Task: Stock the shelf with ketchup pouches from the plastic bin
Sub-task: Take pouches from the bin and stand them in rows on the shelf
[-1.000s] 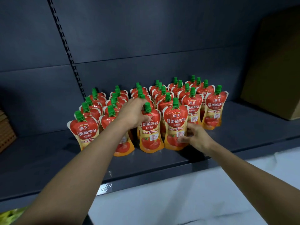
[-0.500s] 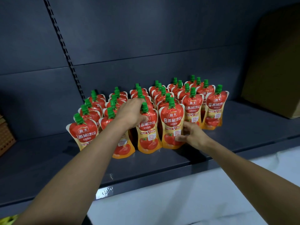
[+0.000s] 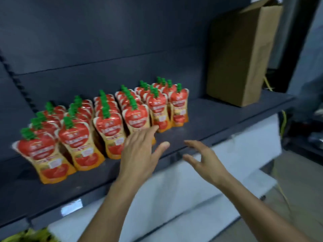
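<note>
Between placements we held both hands empty, fingers spread: left hand before the ketchup pouches, right hand at its 3 o'clock. Next, we judged, a reach into the bin.

Glossy plastic ketchup pouches with green plastic caps stand on a matt dark shelf; the cardboard box looks dull brown.
</note>
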Tool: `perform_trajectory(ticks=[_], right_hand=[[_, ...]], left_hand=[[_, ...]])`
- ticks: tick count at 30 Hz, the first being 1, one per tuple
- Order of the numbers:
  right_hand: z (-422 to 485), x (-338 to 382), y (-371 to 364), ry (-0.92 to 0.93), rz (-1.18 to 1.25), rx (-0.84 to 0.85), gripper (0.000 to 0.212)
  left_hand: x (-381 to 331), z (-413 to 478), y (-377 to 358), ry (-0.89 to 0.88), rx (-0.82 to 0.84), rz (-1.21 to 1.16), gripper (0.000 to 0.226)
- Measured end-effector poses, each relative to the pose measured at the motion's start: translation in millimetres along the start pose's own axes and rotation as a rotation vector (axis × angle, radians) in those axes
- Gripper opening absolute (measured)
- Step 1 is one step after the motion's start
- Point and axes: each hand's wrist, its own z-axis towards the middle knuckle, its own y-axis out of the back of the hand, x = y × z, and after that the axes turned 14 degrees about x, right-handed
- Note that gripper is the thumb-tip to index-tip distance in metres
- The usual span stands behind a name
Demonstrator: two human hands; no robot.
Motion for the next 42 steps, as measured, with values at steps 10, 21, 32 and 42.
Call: perform_trajectory(ticks=[10, 21, 32, 42], right_hand=[[-230, -86, 51, -0.288, -0.119, -0.374, 0.032], [-453, -211, 118, -0.878, -0.017, -0.624, 0.016], [-572, -372, 196, -1.271, 0.279, -0.844, 0.008], [-617, -531, 188, -1.756, 0.865, -0.717, 0.016]], left_hand=[[-179, -64, -150, -0.195, 0.362, -0.303, 0.041], [-382, -109, -291, -0.498, 0.804, -0.454, 0.03], [-557, -81, -481, -0.458, 1.27, -0.605, 0.024], [-635, -95, -679, -0.335, 1.588, -0.316, 0.047]])
